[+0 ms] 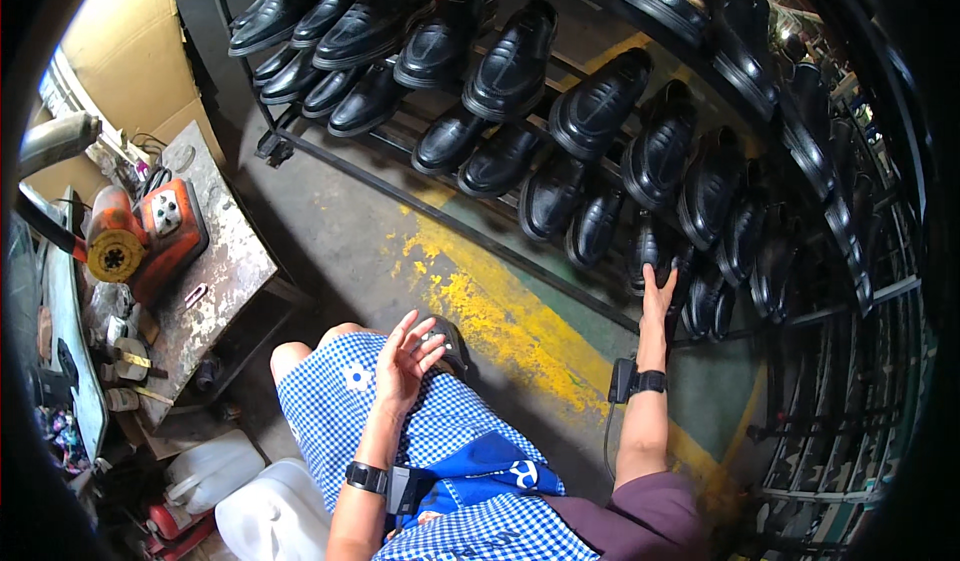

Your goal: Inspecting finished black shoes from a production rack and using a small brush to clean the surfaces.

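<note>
My right hand reaches out to the lower level of the rack, at the toe of a black leather shoe. One digit lies on top of the toe and the others are along its right side, partly hidden. The shoe is still among its neighbours on the rack. Over my lap, my left hand is held palm up with loosely curled fingers apart and nothing in it. Beneath it is a blue-and-white checked apron. Both wrists carry dark straps with small boxes.
A metal rack holds rows of black shoes ahead and to the right. On my left, a worn workbench carries an orange machine. White plastic jugs stand on the floor below. Worn yellow paint marks the floor.
</note>
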{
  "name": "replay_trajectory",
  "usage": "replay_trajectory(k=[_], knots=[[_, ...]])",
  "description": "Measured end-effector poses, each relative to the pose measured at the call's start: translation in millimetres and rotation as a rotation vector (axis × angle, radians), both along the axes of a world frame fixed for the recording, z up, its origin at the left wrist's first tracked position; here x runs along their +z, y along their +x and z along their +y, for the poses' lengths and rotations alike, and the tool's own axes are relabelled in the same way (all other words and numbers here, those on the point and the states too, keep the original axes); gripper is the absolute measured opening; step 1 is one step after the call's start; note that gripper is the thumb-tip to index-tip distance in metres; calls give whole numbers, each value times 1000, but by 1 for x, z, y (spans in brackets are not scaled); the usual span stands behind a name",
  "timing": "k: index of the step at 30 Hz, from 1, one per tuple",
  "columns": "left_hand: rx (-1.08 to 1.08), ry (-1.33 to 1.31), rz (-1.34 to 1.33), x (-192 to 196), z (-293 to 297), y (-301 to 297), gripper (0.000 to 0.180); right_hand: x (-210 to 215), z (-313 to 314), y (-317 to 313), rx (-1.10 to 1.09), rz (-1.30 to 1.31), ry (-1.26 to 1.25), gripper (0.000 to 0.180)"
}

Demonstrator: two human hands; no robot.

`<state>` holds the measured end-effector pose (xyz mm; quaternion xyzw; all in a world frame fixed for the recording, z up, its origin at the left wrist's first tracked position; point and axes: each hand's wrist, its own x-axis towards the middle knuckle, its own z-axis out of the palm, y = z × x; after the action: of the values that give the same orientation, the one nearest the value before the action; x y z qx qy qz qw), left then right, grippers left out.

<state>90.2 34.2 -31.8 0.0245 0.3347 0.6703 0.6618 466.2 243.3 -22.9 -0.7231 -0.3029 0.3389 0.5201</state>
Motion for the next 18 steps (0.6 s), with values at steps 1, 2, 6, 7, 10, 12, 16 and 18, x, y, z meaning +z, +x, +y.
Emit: replay_trajectory(k=[1, 2, 6, 7, 10, 12, 16, 18], knots=[[3, 5, 3, -1, 0, 0, 50, 2, 8, -2, -54, -484, 18, 58], [12, 10, 7, -1, 1, 0, 50, 3, 14, -6, -102, -967, 37, 59], [15, -12, 16, 0, 0, -1, 49, 2, 13, -38, 47, -939, 369, 49], [15, -3, 17, -2, -1, -2, 49, -3, 13, -48, 79, -951, 418, 47], [26, -7, 21, -1, -4, -6, 48, -5, 14, -85, 233, -711, 260, 55], [14, -11, 4, 0, -1, -2, 47, -18, 33, -83, 332, -639, 247, 71], [32, -16, -1, 1, -2, -3, 45, -14, 71, -101, 369, -608, 96, 91], [35, -17, 1, 1, -1, -2, 45, -6, 90, -108, 319, -676, -32, 98]])
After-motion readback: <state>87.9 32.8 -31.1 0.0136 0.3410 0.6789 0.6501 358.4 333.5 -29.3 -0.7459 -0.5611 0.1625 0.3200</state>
